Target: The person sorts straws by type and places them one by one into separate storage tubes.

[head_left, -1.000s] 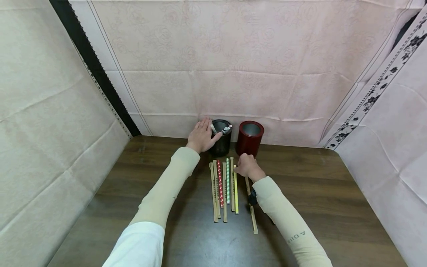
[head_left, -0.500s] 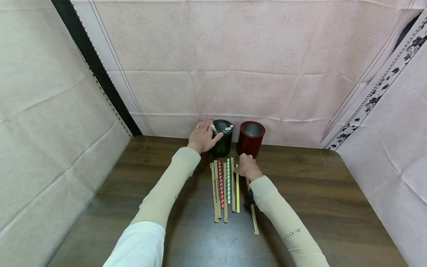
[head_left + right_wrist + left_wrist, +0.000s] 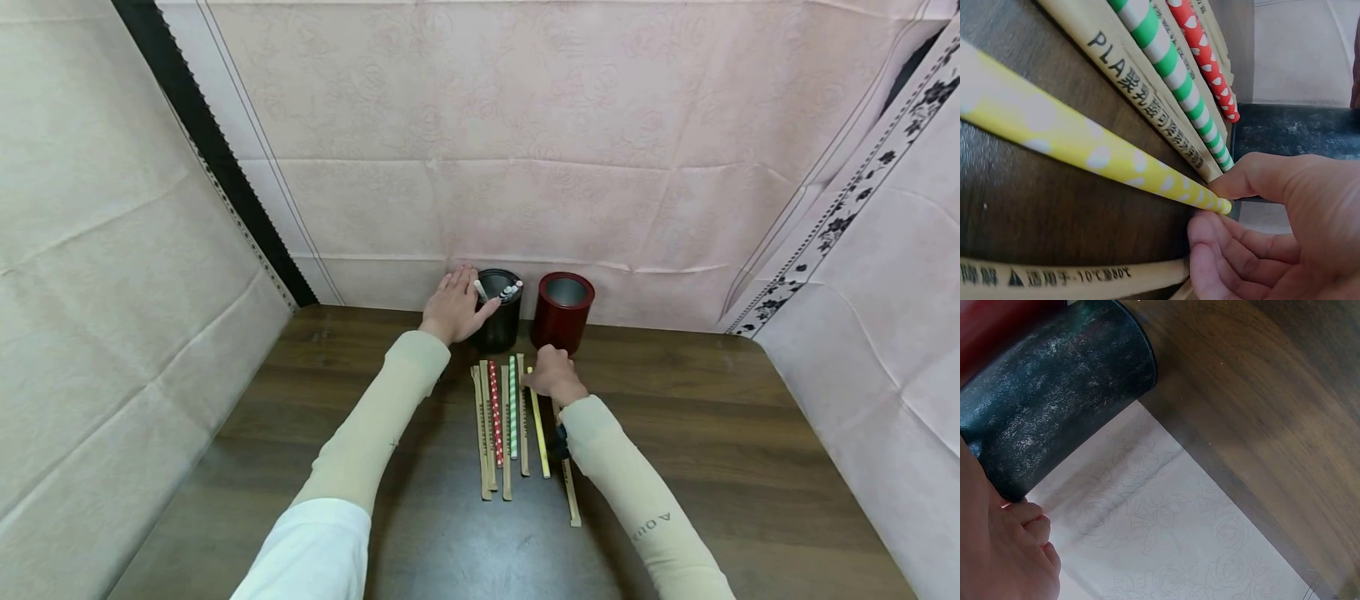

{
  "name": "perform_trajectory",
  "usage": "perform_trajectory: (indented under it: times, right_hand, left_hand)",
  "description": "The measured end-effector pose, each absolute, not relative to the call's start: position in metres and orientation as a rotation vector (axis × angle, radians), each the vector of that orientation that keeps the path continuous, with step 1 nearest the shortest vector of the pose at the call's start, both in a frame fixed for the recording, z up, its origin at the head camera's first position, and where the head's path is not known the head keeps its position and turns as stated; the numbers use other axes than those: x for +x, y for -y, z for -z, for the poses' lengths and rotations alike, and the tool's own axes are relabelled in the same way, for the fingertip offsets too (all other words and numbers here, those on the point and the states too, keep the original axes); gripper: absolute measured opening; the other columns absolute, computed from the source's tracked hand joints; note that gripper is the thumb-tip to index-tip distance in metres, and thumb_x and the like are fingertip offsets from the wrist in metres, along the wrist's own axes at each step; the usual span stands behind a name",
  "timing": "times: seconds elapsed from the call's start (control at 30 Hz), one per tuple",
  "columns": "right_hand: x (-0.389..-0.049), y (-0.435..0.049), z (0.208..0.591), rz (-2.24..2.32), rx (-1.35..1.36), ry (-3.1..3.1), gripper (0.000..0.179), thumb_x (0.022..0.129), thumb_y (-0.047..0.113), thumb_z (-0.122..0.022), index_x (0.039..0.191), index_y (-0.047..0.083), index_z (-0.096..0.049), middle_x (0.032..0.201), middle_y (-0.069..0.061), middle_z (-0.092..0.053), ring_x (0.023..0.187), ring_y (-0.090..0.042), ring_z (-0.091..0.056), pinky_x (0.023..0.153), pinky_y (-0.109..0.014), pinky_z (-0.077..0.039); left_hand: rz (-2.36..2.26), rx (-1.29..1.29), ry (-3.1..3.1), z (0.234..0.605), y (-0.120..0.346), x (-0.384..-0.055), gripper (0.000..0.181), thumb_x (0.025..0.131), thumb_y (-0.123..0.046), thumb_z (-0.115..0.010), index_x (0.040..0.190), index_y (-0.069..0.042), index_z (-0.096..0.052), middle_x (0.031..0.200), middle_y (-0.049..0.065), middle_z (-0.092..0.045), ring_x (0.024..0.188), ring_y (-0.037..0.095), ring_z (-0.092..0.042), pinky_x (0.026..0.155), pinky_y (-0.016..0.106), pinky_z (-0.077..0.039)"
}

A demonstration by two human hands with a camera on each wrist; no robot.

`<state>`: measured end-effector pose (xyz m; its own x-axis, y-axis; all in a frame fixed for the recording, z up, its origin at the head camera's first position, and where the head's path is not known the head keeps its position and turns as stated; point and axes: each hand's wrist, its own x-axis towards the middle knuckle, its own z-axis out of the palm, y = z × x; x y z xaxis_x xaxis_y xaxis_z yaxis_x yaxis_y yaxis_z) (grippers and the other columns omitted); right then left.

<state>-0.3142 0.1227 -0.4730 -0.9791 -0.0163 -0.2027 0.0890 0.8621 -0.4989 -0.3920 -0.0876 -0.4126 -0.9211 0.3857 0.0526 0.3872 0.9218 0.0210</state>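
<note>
My left hand (image 3: 457,304) rests against the black cup (image 3: 496,333) with its fingers straight and the thumb over the rim. Several patterned straws (image 3: 512,292) stick out of that cup. Near the red cup (image 3: 562,321), my right hand (image 3: 557,375) pinches the end of a yellow straw with white spots (image 3: 1100,144) between thumb and index finger. The straw lies slanted, its near end apart from the row. Beside it are a green-striped straw (image 3: 513,417), a red straw with white hearts (image 3: 1204,56) and several paper-wrapped straws (image 3: 481,442).
One paper-wrapped straw (image 3: 572,496) lies on its own, partly under the right wrist. Both cups stand at the back edge of the brown wooden table (image 3: 675,417). Cloth-covered walls (image 3: 525,125) rise behind and at both sides.
The yellow straw's near end has swung right, away from the wrapped straw beside it. My right forearm has shifted slightly left. The left hand has stayed on the black cup.
</note>
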Motion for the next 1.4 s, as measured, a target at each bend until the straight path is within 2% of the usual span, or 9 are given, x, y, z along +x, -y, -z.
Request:
perform_trajectory:
  times: [0.23,0.4,0.63,0.8,0.97,1.07,1.17,1.27,1.4]
  right_hand:
    - [-0.316,-0.132,0.468,0.819,0.063,-2.839,0.050,0.097,0.027,-0.076,0.058,0.015,-0.047,0.051,0.001,-0.041,0.053,-0.020,-0.047,0.062,-0.036,-0.045]
    - [-0.313,-0.139,0.462,0.861,0.043,-2.839,0.057,0.099,0.026,-0.074,0.053,0.017,-0.042,0.049,0.002,-0.037,0.049,-0.018,-0.040,0.063,-0.037,-0.044]
    - [-0.307,-0.146,0.447,0.896,-0.050,-2.885,0.063,0.099,0.027,-0.073,0.047,0.018,-0.039,0.045,0.004,-0.033,0.045,-0.015,-0.034,0.075,-0.040,-0.044]
    - [-0.304,-0.149,0.439,0.943,-0.101,-2.926,0.062,0.098,0.024,-0.073,0.048,0.018,-0.038,0.045,0.005,-0.030,0.045,-0.013,-0.028,0.059,-0.033,-0.037]
    - [-0.300,-0.151,0.431,0.996,-0.110,-2.960,0.055,0.097,0.023,-0.074,0.053,0.017,-0.042,0.049,0.005,-0.034,0.050,-0.013,-0.033,0.054,-0.029,-0.034]
    - [-0.298,-0.152,0.426,1.023,-0.129,-2.997,0.036,0.096,0.023,-0.075,0.065,0.012,-0.059,0.057,0.002,-0.053,0.058,-0.015,-0.051,0.061,-0.031,-0.045]
    - [-0.297,-0.153,0.420,1.049,-0.173,-3.038,0.017,0.095,0.020,-0.074,0.089,0.004,-0.073,0.076,-0.006,-0.072,0.074,-0.021,-0.067,0.074,-0.040,-0.059]
    - [-0.296,-0.154,0.413,1.055,-0.233,-3.079,0.022,0.095,0.019,-0.073,0.103,-0.002,-0.073,0.089,-0.012,-0.077,0.086,-0.025,-0.072,0.090,-0.048,-0.060]
    - [-0.294,-0.156,0.400,1.068,-0.293,-3.121,0.024,0.096,0.019,-0.073,0.106,-0.003,-0.072,0.089,-0.014,-0.078,0.085,-0.027,-0.073,0.094,-0.051,-0.059]
  left_hand:
    - [0.053,-0.611,3.034,0.413,0.088,-0.394,0.091,0.109,-0.068,-0.013,0.169,0.000,-0.010,0.179,0.016,-0.006,0.168,0.030,-0.006,0.137,0.043,-0.009]
    - [0.043,-0.613,3.035,0.412,0.088,-0.393,0.091,0.109,-0.068,-0.013,0.169,0.000,-0.011,0.179,0.017,-0.007,0.168,0.030,-0.006,0.137,0.044,-0.009]
    - [0.040,-0.607,3.030,0.412,0.088,-0.393,0.091,0.109,-0.068,-0.014,0.169,0.000,-0.011,0.179,0.016,-0.006,0.168,0.030,-0.006,0.137,0.043,-0.009]
    - [0.045,-0.606,3.026,0.412,0.088,-0.393,0.090,0.109,-0.068,-0.015,0.169,0.000,-0.011,0.179,0.016,-0.007,0.168,0.029,-0.007,0.137,0.043,-0.009]
    - [0.049,-0.605,3.031,0.411,0.087,-0.392,0.090,0.109,-0.067,-0.015,0.169,0.000,-0.011,0.179,0.016,-0.006,0.168,0.029,-0.006,0.137,0.043,-0.009]
    - [0.046,-0.605,3.031,0.411,0.087,-0.391,0.089,0.110,-0.067,-0.015,0.169,0.000,-0.012,0.179,0.016,-0.006,0.168,0.029,-0.007,0.137,0.043,-0.009]
    - [0.042,-0.603,3.031,0.411,0.087,-0.390,0.089,0.110,-0.067,-0.015,0.169,-0.001,-0.012,0.179,0.016,-0.006,0.168,0.029,-0.007,0.137,0.043,-0.009]
    - [0.052,-0.603,3.032,0.411,0.087,-0.390,0.090,0.109,-0.067,-0.016,0.169,0.000,-0.011,0.179,0.016,-0.007,0.168,0.029,-0.008,0.137,0.043,-0.009]
    - [0.070,-0.606,3.031,0.411,0.087,-0.391,0.090,0.110,-0.067,-0.017,0.169,0.000,-0.011,0.179,0.017,-0.008,0.168,0.030,-0.008,0.137,0.043,-0.009]
